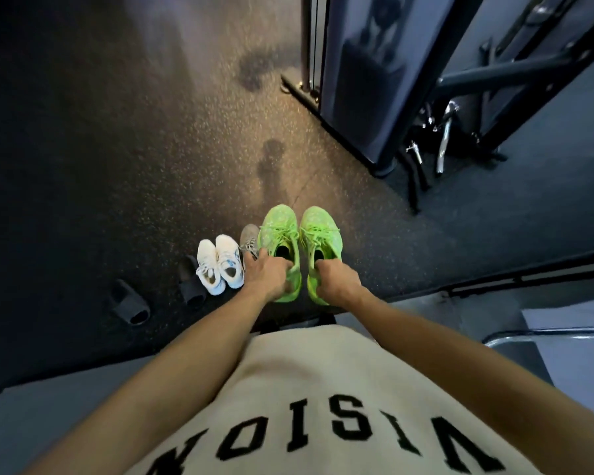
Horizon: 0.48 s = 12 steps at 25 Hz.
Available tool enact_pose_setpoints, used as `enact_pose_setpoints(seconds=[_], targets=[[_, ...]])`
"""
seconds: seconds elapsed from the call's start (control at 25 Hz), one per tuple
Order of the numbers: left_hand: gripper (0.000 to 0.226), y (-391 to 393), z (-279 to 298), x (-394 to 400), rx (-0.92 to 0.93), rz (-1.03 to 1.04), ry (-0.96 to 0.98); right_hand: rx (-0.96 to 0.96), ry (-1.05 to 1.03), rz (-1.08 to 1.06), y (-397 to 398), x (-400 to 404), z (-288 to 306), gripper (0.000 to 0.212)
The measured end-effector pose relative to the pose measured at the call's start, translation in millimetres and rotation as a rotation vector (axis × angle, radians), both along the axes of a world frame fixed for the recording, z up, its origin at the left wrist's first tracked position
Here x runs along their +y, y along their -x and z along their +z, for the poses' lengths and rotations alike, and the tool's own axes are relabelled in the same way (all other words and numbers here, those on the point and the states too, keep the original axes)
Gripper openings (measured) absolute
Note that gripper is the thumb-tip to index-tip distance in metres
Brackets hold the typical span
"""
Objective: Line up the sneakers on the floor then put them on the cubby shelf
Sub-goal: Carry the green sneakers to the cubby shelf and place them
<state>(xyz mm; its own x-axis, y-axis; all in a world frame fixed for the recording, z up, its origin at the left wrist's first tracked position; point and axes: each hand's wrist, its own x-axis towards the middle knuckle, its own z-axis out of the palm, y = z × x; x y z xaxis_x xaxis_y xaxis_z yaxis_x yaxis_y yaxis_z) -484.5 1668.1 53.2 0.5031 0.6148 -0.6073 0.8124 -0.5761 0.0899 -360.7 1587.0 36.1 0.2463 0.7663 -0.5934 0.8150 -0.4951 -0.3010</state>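
The left hand [266,274] and right hand [336,279] are each gripping one neon green sneaker [278,234] [321,231] by its collar, fingers curled tight, just right of the white sneakers [218,264] on the speckled floor [151,166].

dim scene, warm light patch on speckled floor [192,138] from ahead, person's shadow [270,166] in it; left side near black, wide-angle bending at edges, slight softness overall

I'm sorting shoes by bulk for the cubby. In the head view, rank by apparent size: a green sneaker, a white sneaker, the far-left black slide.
1. Green sneaker, largest, but it is held nearer the camera by the left hand.
2. White sneaker and black slide look about alike; I won't rank them.
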Motion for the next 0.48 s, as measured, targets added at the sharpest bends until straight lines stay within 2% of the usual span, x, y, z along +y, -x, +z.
enact_pose_setpoints(seconds=[0.12, 0.2, 0.36, 0.48], targets=[[0.01, -2.3, 15.3, -7.4, -0.016, 0.008, -0.019, -0.019, -0.021, 0.009, -5.5, -4.3, 8.0, 0.023], [0.016, -4.3, 25.7, -14.9, -0.029, -0.029, -0.037, -0.036, -0.036, -0.024, -5.5, -13.7, 12.4, 0.022], [0.031, -2.2, 34.1, -28.3, -0.06, -0.144, -0.037, -0.049, -0.066, -0.156, 6.5, -43.4, 16.5, 0.018], [0.031, 3.2, 33.0, -46.9, -0.087, -0.284, -0.019, -0.075, -0.061, -0.286, 27.3, -78.6, 22.1, 0.009]])
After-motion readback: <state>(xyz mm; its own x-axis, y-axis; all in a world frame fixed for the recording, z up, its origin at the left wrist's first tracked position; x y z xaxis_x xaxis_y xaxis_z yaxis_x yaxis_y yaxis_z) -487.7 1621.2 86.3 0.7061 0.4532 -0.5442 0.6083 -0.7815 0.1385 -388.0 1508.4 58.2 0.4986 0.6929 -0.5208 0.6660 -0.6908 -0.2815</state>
